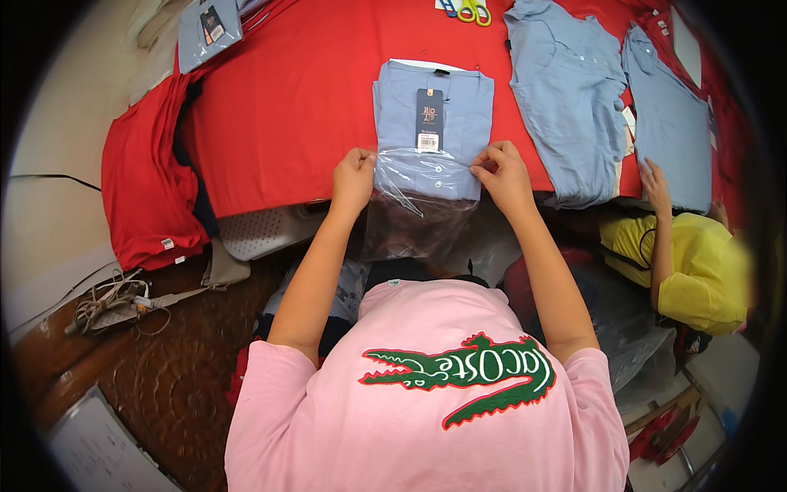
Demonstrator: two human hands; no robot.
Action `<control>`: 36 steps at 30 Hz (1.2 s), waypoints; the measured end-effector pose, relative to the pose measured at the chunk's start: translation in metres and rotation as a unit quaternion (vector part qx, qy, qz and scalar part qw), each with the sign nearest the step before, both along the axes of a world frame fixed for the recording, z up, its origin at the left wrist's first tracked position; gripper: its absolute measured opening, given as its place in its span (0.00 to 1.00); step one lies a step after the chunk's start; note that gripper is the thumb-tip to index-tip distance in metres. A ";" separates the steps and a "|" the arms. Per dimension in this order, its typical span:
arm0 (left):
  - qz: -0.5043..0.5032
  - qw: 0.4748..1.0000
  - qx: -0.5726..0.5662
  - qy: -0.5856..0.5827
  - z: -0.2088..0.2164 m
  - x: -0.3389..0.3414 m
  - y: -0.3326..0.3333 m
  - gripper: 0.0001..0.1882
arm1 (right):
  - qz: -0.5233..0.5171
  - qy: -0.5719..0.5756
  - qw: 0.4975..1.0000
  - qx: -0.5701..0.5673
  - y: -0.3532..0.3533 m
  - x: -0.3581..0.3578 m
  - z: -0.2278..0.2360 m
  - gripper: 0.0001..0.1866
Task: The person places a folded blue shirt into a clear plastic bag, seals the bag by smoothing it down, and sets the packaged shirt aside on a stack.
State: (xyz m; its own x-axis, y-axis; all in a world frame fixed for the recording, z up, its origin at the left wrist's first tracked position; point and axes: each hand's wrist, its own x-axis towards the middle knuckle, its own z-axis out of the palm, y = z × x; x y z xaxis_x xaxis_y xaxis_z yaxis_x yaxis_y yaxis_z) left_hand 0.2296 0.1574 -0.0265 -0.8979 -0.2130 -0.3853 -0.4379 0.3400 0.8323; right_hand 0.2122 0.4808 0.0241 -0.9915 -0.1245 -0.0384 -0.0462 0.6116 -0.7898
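Note:
A folded light blue shirt (468, 111) lies in front of me at the table's near edge, a dark hang tag (428, 111) on its chest. A clear plastic bag (414, 234) covers the shirt's lower part, and its loose end hangs below the table edge. At the bag's left edge, my left hand (354, 179) is closed with its fingertips pinching the plastic. On the opposite side my right hand (503, 174) pinches the bag's edge between thumb and fingers. The shirt's upper part lies outside the bag.
Red cloth (287, 107) covers the table. Yellow-handled scissors (474, 11) lie at the far side. To the right are a blue shirt (566, 98) and a co-worker in yellow (697, 271), one hand on another blue garment (672, 131). A packed shirt (210, 37) lies far left.

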 end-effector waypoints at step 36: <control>-0.075 0.907 0.412 -0.047 0.011 0.090 -0.021 0.12 | 0.064 -0.016 0.994 0.085 0.005 0.012 0.010 0.11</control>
